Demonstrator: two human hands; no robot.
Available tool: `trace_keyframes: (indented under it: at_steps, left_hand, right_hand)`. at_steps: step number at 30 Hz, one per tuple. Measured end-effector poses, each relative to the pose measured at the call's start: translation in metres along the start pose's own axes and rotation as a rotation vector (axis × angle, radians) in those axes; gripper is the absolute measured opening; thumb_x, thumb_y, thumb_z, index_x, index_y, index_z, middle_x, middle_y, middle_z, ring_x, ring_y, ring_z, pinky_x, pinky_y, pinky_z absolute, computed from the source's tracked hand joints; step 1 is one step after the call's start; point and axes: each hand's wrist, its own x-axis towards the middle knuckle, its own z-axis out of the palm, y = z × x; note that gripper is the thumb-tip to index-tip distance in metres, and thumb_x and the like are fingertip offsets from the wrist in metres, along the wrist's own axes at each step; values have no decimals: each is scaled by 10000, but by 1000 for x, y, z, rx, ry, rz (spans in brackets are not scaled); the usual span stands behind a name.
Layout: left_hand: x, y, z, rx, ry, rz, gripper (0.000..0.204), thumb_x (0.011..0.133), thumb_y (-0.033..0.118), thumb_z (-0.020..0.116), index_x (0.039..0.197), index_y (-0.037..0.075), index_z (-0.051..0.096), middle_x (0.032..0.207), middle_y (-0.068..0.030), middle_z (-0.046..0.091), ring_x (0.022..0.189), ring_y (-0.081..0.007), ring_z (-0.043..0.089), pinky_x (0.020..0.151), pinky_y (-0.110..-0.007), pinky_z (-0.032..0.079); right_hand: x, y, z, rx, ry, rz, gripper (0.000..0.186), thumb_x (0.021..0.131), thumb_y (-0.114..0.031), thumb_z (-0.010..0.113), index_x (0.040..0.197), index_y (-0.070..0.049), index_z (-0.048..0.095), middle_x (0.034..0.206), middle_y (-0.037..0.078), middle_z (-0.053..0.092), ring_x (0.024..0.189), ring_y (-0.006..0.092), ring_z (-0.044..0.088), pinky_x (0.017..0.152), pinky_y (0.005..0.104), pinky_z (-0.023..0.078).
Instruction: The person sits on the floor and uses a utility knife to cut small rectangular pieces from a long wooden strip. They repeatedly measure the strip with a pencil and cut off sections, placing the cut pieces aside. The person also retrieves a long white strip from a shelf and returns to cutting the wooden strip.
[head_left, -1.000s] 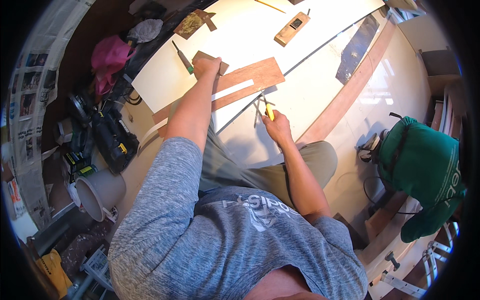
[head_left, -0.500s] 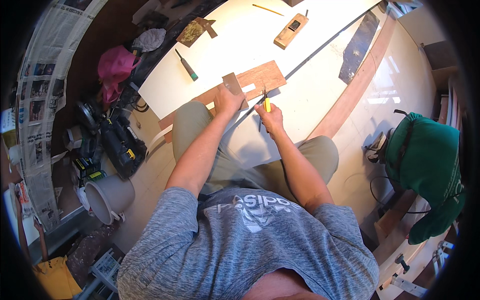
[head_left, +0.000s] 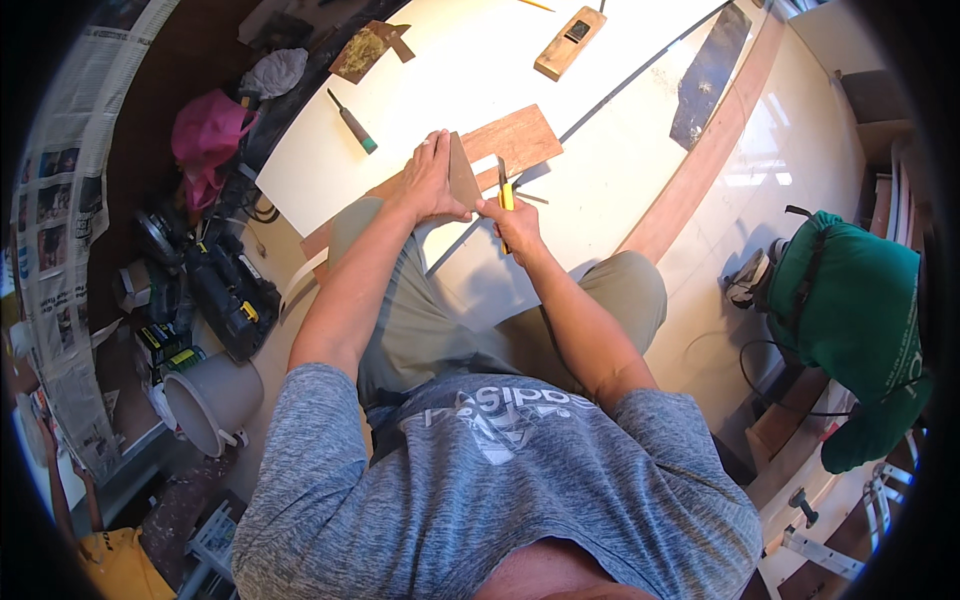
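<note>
My left hand [head_left: 430, 180] grips a small flat brown wooden piece [head_left: 462, 172], tilted up over a longer reddish-brown board [head_left: 520, 138]. In my right hand [head_left: 516, 226] is a yellow and black utility knife [head_left: 506, 196], its blade pointing away from me, close beside the brown piece. A narrow white strip [head_left: 486, 165] lies across the board next to the knife. The board rests on a white panel [head_left: 420, 60], partly hidden by my left hand and leg.
On the panel lie a green-handled chisel-like tool [head_left: 352, 120], a wooden hand plane [head_left: 570, 42], a pencil [head_left: 538, 4] and a scrap with shavings [head_left: 364, 50]. A grey bucket [head_left: 215, 400] and a black tool case [head_left: 235, 300] stand left; a green-covered object [head_left: 845, 310], right.
My left hand has tipped the brown piece up off the board. My right hand has brought the knife left, nearer to it. The whole view has shifted slightly.
</note>
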Motion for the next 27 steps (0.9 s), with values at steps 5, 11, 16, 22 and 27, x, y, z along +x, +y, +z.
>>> trace_keyframes:
  at_steps: [5, 11, 16, 22, 27]
  left_hand:
    - [1, -4, 3, -27, 34, 26, 1664, 396, 577, 1025, 1638, -89, 140, 1640, -289, 271, 1505, -455, 345, 1267, -491, 346]
    - [2, -4, 5, -23, 32, 25, 1657, 411, 605, 1019, 1637, -93, 149, 1645, -283, 275, 1516, -437, 346, 1267, -486, 348]
    - [2, -3, 6, -15, 36, 27, 1654, 415, 640, 1010, 1634, -95, 167, 1643, -282, 290, 1518, -434, 349, 1268, -486, 344]
    - [2, -4, 7, -15, 48, 51, 1664, 410, 655, 1006, 1638, -89, 166, 1651, -279, 280, 1526, -432, 340, 1271, -484, 339]
    - [2, -4, 8, -7, 41, 48, 1676, 410, 671, 1000, 1645, -80, 153, 1655, -275, 275, 1534, -429, 329, 1275, -485, 332]
  right_hand:
    - [0, 0, 2, 70, -9, -1, 268, 882, -247, 849, 992, -25, 747, 809, 11, 696, 582, 63, 508, 529, 239, 428]
    - [-2, -4, 0, 38, 30, 2, 249, 882, -227, 840, 990, -21, 748, 780, -6, 661, 587, 64, 513, 533, 239, 433]
    - [-3, -4, -2, 68, 19, 4, 247, 886, -228, 835, 990, -21, 749, 776, -10, 647, 593, 63, 512, 538, 241, 433]
    - [-1, 0, -2, 64, 29, -19, 229, 879, -261, 825, 936, -51, 754, 718, -8, 643, 571, 72, 497, 529, 272, 411]
    - [-1, 3, -3, 62, 36, -17, 239, 880, -268, 830, 942, -50, 755, 720, -9, 644, 575, 73, 502, 532, 274, 417]
